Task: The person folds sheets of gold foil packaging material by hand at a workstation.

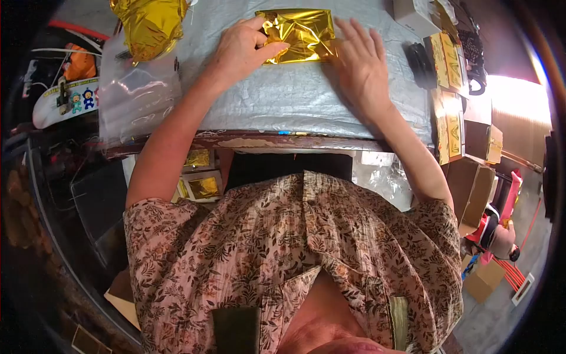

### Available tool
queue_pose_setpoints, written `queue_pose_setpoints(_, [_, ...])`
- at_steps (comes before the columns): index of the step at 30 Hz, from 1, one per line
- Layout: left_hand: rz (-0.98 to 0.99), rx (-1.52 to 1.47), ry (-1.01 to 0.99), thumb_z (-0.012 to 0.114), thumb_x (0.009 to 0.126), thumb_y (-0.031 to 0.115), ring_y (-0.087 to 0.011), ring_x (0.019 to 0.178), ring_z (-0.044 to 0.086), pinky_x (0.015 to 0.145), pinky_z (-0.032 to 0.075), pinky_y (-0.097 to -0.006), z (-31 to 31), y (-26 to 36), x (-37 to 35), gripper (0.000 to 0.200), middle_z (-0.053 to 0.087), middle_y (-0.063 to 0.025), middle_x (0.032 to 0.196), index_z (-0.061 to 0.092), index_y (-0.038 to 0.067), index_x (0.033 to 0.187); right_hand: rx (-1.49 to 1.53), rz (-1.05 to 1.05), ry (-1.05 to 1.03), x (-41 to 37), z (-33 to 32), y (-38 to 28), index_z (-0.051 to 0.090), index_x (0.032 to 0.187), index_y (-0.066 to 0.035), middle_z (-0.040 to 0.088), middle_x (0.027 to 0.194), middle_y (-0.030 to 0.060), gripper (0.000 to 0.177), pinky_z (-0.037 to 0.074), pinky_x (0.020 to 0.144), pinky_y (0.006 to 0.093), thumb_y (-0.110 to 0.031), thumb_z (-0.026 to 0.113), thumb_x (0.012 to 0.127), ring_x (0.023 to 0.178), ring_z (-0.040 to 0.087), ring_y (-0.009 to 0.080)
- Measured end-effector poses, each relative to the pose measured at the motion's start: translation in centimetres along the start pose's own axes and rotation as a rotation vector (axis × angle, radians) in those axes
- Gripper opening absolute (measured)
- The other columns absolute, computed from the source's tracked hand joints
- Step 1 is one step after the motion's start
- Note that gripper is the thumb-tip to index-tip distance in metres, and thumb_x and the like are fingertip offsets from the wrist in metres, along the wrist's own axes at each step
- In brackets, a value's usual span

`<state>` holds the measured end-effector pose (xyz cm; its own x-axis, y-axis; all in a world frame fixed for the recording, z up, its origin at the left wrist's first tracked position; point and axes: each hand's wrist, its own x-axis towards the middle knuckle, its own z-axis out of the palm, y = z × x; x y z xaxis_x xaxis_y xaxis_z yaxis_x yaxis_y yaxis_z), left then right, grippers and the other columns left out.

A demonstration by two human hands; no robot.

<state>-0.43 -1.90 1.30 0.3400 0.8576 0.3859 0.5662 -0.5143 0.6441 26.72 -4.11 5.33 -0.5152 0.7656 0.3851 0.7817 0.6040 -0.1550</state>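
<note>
A shiny gold foil piece (308, 36), roughly rectangular and wrinkled, lies flat on the covered table in front of me. My left hand (240, 52) is closed at its left edge, with thumb and fingers gripping the foil. At the opposite edge, my right hand (364, 74) has its fingers stretched out and slightly blurred. Its thumb side is close to the foil's lower right corner; whether it touches cannot be told. Another crumpled gold foil bundle (150, 26) sits at the table's far left.
A grey-white sheet (265, 106) covers the table, and clear plastic (138, 97) lies on its left. Yellow-printed boxes (449, 121) and a white box (414, 16) line the right side. Below the table edge are gold foil packs (203, 187). Another person (500, 236) is at far right.
</note>
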Motion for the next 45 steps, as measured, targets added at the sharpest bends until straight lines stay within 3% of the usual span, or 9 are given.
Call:
queue_pose_setpoints(2, [0.003,0.018,-0.005,0.078,0.088,0.035,-0.0330,0.079,0.060,0.070,0.047,-0.0440,-0.2,0.0,0.1,0.045,0.058,-0.0146,0.086,0.070,-0.005,0.068,-0.116,-0.220,-0.014,0.1,0.4,-1.0,0.049,0.147,-0.009,0.044,0.159,0.0096,0.060,0.025,0.123,0.0497,-0.027,0.070,0.094,0.147,0.040,0.0304])
queue_pose_setpoints(6, [0.004,0.041,-0.024,0.077,0.088,0.034,-0.0339,0.080,0.061,0.071,0.048,-0.0445,-0.6,0.4,0.0,0.043,0.060,-0.0152,0.087,0.071,-0.005,0.069,-0.082,-0.201,-0.154,-0.2,2.0,-1.5,0.035,0.158,-0.008,0.036,0.163,0.0119,0.072,0.025,0.123,0.0509,-0.045,0.057,0.101,0.151,0.034,0.0314])
queue_pose_setpoints(14, [-0.099,-0.157,0.008,0.078,0.089,0.034,-0.0294,0.088,0.065,0.076,0.050,-0.0392,-0.4,0.1,-0.3,0.045,0.065,-0.0136,0.091,0.069,-0.006,0.069,0.045,-0.110,-0.166,-0.8,2.3,-1.2,0.034,0.156,0.000,0.038,0.160,0.0191,0.073,0.026,0.123,0.0505,-0.042,0.058,0.102,0.150,0.033,0.0351])
queue_pose_setpoints(16, [-0.114,-0.120,0.095,0.079,0.089,0.034,-0.0269,0.104,0.066,0.082,0.052,-0.0330,-0.9,0.8,-0.4,0.036,0.069,-0.0112,0.099,0.074,-0.001,0.084,0.061,-0.104,-0.157,-0.8,2.4,-1.2,0.034,0.156,0.000,0.038,0.160,0.0195,0.073,0.027,0.123,0.0501,-0.041,0.059,0.102,0.150,0.033,0.0353])
queue_pose_setpoints(20, [0.105,0.161,0.392,0.070,0.096,0.035,-0.0245,0.126,0.059,0.102,0.046,-0.0383,-2.1,2.6,1.5,0.032,0.070,-0.0071,0.121,0.075,0.010,0.115,0.072,-0.099,-0.157,-0.8,2.5,-1.2,0.035,0.155,0.002,0.039,0.159,0.0211,0.072,0.027,0.123,0.0501,-0.040,0.060,0.102,0.150,0.034,0.0368])
queue_pose_setpoints(22, [0.361,0.414,-0.010,0.064,0.101,0.028,-0.0237,0.141,0.049,0.113,0.033,-0.0492,-2.7,2.6,2.5,0.035,0.063,0.0004,0.141,0.066,0.017,0.133,0.071,-0.101,-0.151,-0.8,2.5,-1.2,0.035,0.155,0.003,0.040,0.158,0.0216,0.073,0.027,0.123,0.0500,-0.040,0.060,0.101,0.150,0.034,0.0373])
queue_pose_setpoints(28, [0.319,0.559,-0.207,0.054,0.106,0.032,-0.0184,0.149,0.039,0.120,0.018,-0.0525,-1.2,-0.5,2.3,0.041,0.054,0.0077,0.153,0.058,0.025,0.146,0.081,-0.096,-0.146,-0.8,2.5,-1.2,0.037,0.153,0.005,0.040,0.158,0.0232,0.073,0.027,0.123,0.0497,-0.039,0.061,0.101,0.149,0.034,0.0377])
queue_pose_setpoints(41, [0.234,0.527,-0.228,0.049,0.107,0.038,-0.0201,0.153,0.031,0.124,0.010,-0.0561,-0.5,-1.4,1.3,0.046,0.049,0.0071,0.157,0.052,0.027,0.152,0.072,-0.212,-0.129,0.4,2.5,-2.0,0.042,0.150,0.004,0.041,0.158,0.0205,0.069,0.030,0.122,0.0487,-0.038,0.063,0.100,0.147,0.038,0.0365])
queue_pose_setpoints(45, [0.250,0.400,-0.098,0.062,0.100,0.030,-0.0237,0.149,0.037,0.121,0.017,-0.0574,-1.8,0.8,1.3,0.034,0.056,0.0015,0.149,0.066,0.022,0.133,0.156,-0.182,-0.128,0.0,2.9,-1.8,0.044,0.149,0.005,0.044,0.155,0.0217,0.067,0.031,0.122,0.0483,-0.035,0.065,0.099,0.144,0.042,0.0378])
